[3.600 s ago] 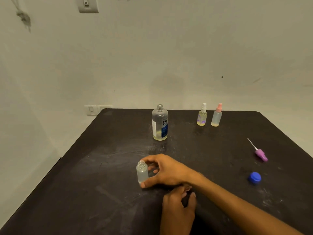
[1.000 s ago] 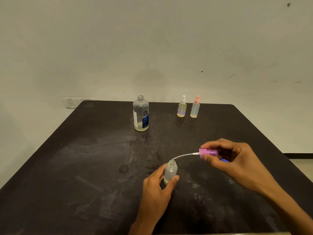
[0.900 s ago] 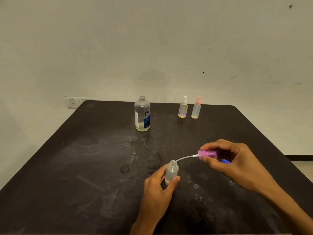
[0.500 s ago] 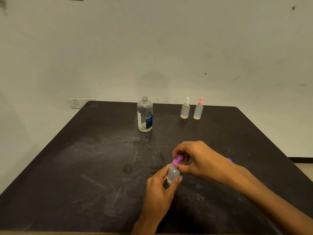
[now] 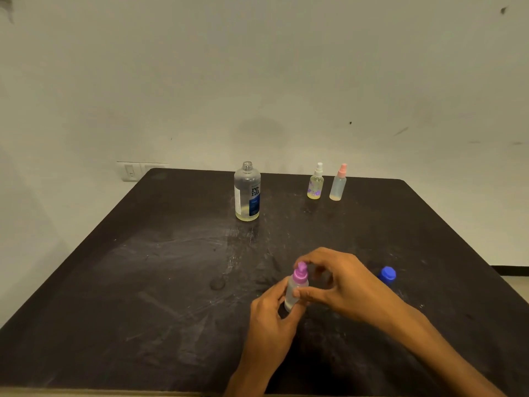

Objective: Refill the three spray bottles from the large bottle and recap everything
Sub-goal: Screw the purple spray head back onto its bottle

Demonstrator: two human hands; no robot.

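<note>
A: Risk: the purple spray head (image 5: 300, 273) cross-threads if you twist it tilted. Your right hand (image 5: 340, 285) curls around it, fingers blurred.

B: Bottle state?

A: The small frosted bottle (image 5: 292, 295) stands upright at lower centre of frame, pinched by your left hand (image 5: 270, 316). The large bottle (image 5: 247, 191) sits uncapped at upper centre.

lg bottle (image 5: 247, 193) left of 2 sprayers (image 5: 326, 183), cap (image 5: 387, 274) front-right
</note>
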